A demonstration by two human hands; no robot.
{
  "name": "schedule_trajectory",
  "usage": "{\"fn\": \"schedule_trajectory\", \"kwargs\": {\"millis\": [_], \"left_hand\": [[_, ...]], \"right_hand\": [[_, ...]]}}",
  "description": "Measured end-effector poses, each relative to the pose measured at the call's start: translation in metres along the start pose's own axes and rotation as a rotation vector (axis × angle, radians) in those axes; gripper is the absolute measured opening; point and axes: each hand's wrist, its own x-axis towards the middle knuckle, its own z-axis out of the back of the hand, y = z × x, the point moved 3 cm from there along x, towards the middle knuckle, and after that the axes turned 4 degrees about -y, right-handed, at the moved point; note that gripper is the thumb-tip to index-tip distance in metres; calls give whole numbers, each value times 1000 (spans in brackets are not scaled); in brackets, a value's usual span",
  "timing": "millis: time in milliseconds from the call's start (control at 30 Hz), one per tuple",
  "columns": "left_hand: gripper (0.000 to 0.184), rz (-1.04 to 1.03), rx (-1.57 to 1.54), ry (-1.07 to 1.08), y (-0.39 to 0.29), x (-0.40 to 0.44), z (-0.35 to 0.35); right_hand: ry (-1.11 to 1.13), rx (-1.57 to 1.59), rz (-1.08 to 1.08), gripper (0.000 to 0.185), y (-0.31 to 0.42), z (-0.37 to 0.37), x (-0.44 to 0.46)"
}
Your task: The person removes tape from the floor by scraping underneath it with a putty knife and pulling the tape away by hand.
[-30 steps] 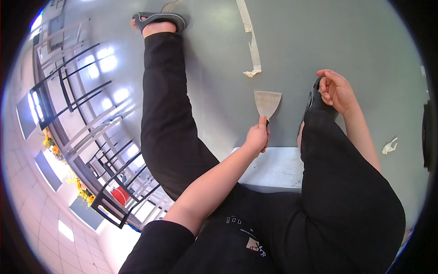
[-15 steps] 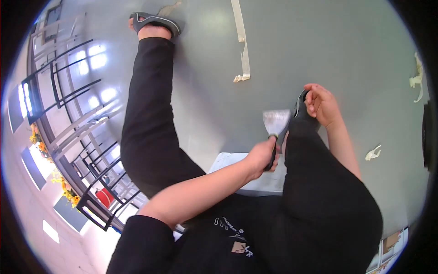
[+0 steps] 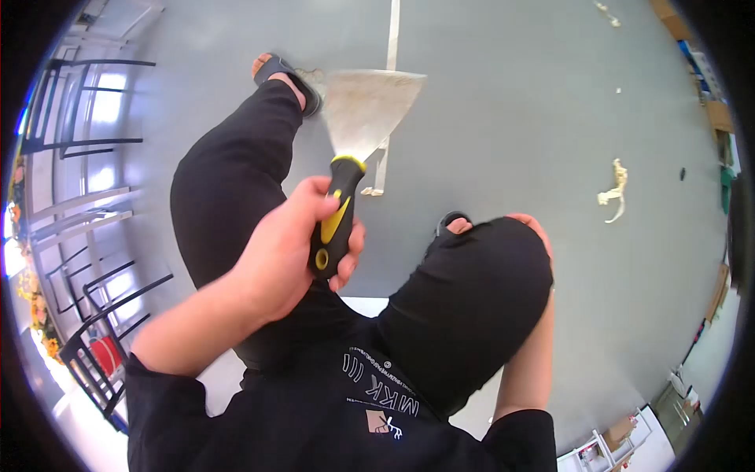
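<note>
My left hand [image 3: 295, 240] is closed around the black-and-yellow handle of a scraper [image 3: 370, 110], its thumb lying along the handle. The wide metal blade points away from me, raised above the floor, and hides part of a pale tape strip [image 3: 381, 169] stuck there. My right hand [image 3: 539, 232] rests against the outer side of my bent right knee, apparently flat. Most of its fingers are hidden behind the knee, and I see no tool by it.
A crumpled tape scrap [image 3: 615, 189] lies on the grey floor [image 3: 503, 118] to the right, with another scrap [image 3: 607, 14] farther off. Black-framed chairs [image 3: 94, 338] stand along the left. Boxes and a white shelf [image 3: 621, 444] are at the right edge.
The left hand has lifted the scraper from beside my right foot, up and to the left, closer to my view. My right hand has moved from the foot to the knee.
</note>
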Motion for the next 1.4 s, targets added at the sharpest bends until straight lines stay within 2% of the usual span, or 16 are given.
{"fn": "schedule_trajectory", "kwargs": {"millis": [167,333,400,500,567,633,700,833,900,967,1067,1100,1167,1233,1300,1400], "left_hand": [[42,-67,-85,203,59,-35,12],[49,-239,-39,528,105,-82,4],[47,-385,146,569,117,-96,-7],[47,-572,324,591,105,-124,-5],[52,-1000,874,305,99,-134,1],[47,-1027,858,290,89,-137,10],[37,-999,1310,368,68,-146,28],[31,-1609,1039,-247,-4,-136,96],[36,-1479,930,-383,-28,-99,128],[47,-880,381,67,-26,-51,146],[53,-649,211,379,-28,-6,152],[53,-623,216,391,-28,9,153],[51,-151,-12,457,-10,44,155],[49,39,-25,318,25,100,164],[45,-96,367,264,69,163,182],[35,-14,518,305,116,222,199]], "right_hand": [[-101,-149,523,29,46,-12,-97],[-124,-773,1040,36,61,-98,-210],[105,-812,990,43,46,-129,-233],[286,-380,622,61,15,-161,-249],[244,-396,637,56,12,-168,-250],[198,-207,486,51,9,-165,-248],[128,-232,430,50,8,-162,-242],[40,-420,185,55,-9,-142,-210],[16,-626,71,60,-21,-136,-187],[57,-928,130,67,-38,-133,-155],[141,-1074,120,67,-63,-148,-98],[174,-1214,168,67,-81,-148,-74],[207,-1351,184,67,-108,-157,-40],[243,-1536,-33,70,-134,-168,-12],[250,-1573,-130,73,-157,-173,5],[262,-1602,-272,80,-185,-177,16]]}}
